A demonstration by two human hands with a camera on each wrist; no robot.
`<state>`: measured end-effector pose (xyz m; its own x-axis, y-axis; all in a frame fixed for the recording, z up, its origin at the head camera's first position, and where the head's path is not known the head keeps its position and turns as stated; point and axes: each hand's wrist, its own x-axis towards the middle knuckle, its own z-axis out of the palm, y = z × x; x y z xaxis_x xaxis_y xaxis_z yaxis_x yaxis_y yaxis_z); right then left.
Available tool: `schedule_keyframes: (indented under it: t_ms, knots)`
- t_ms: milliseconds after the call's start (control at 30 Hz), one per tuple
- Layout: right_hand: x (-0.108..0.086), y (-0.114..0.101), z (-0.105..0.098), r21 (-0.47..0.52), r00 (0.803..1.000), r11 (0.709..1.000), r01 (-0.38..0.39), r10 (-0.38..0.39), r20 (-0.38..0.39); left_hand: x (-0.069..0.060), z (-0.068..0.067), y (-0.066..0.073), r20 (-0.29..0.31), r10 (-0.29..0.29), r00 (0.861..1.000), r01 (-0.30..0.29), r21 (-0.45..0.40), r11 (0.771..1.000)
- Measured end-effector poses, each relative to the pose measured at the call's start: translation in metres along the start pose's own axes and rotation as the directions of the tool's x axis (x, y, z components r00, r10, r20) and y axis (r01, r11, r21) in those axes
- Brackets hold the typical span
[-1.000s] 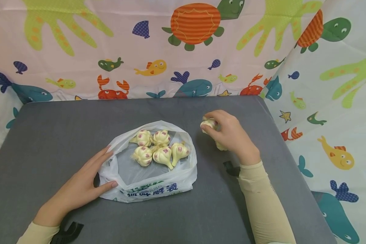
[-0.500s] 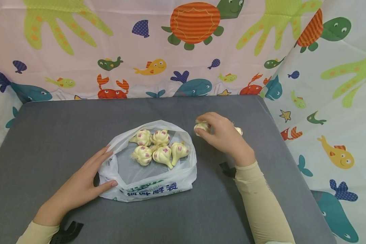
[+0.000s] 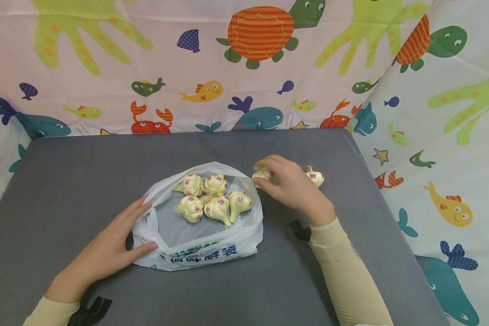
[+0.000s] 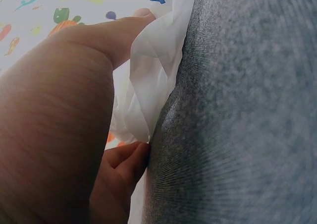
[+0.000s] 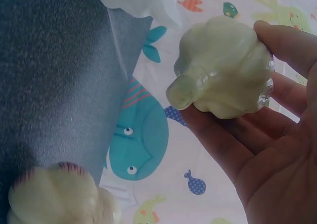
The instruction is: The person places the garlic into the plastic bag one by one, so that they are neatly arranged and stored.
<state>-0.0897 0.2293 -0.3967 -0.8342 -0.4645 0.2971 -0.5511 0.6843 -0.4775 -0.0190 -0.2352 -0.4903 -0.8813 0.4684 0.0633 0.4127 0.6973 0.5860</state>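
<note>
My right hand (image 3: 287, 184) grips a garlic bulb (image 3: 263, 174) between thumb and fingers, just right of the bag's rim. In the right wrist view that garlic bulb (image 5: 225, 68) is held off the table, its stem pointing left. Another garlic bulb (image 3: 314, 176) lies on the table beyond the right hand. A white plastic bag (image 3: 250, 235) stands with its mouth spread, several garlic bulbs (image 3: 217, 208) inside. My left hand (image 3: 106, 249) rests against the bag's left side, thumb in front and straight fingers behind. In the left wrist view its thumb (image 4: 129, 33) touches the plastic.
The grey table (image 3: 212, 294) bears the bag and the loose bulb. Behind and to the right hangs a white cloth (image 3: 252, 81) with sea-animal prints. Black straps (image 3: 95, 310) show at the wrists.
My right hand has moved left and slightly nearer with its garlic bulb, toward the bag's rim. The loose bulb behind it has come into fuller view. The left hand and bag stay put.
</note>
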Motion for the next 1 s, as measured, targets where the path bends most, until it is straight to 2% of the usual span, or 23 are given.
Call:
schedule_keyframes:
  t_ms: [300, 500, 1000]
  knots:
    - [0.002, -0.003, 0.007, -0.007, 0.999, 0.999, 0.052, -0.052, 0.011, 0.001, -0.001, 0.003, 0.004, -0.007, 1.0, 0.007, -0.001, 1.0]
    - [0.003, -0.006, 0.012, 0.023, 0.996, 0.996, 0.083, -0.084, 0.024, 0.0, -0.002, 0.003, 0.008, -0.011, 1.0, 0.011, -0.008, 1.0]
    - [0.004, -0.013, 0.02, 0.005, 0.993, 0.995, 0.097, -0.097, 0.074, 0.001, -0.003, 0.005, 0.016, -0.019, 1.0, 0.019, -0.007, 1.0]
